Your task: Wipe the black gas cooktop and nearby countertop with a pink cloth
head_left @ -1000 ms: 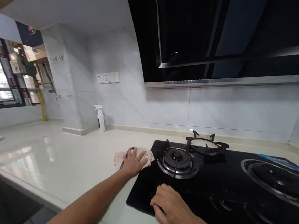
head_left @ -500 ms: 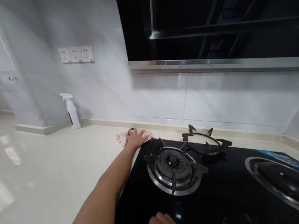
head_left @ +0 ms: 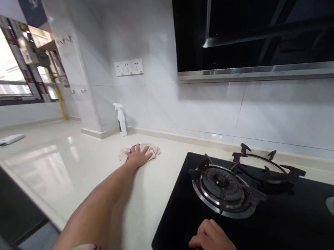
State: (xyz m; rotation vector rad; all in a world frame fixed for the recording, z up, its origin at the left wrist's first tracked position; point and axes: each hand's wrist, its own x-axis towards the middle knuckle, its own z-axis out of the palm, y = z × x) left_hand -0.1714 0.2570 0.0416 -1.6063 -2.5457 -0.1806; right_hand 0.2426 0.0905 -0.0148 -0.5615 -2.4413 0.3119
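My left hand (head_left: 139, 156) presses down on a crumpled pale pink cloth (head_left: 153, 151), on the light countertop (head_left: 149, 200) left of the stove. Its fingers bend over the cloth, and a dark patterned part shows near the fingertips. Low over the front left of the black gas stove (head_left: 174, 218), my right hand (head_left: 214, 242) is curled with the thumb under the fingers. I see nothing held in it. The left burner (head_left: 221, 183) lies just beyond that hand. A loose pan support ring (head_left: 268, 160) rests behind the burner.
Against the wall stands a white spray bottle (head_left: 122, 121). Wall sockets (head_left: 127, 67) are above it, and a range hood (head_left: 260, 70) overhangs the stove. A wall pillar (head_left: 92, 132) juts onto the counter. A white device with a cord (head_left: 9, 139) lies at the far left, near a window (head_left: 7, 62).
My left hand has slid the cloth left, away from the stove's edge. My right hand has come further into view over the stove. The view has turned left, revealing the window.
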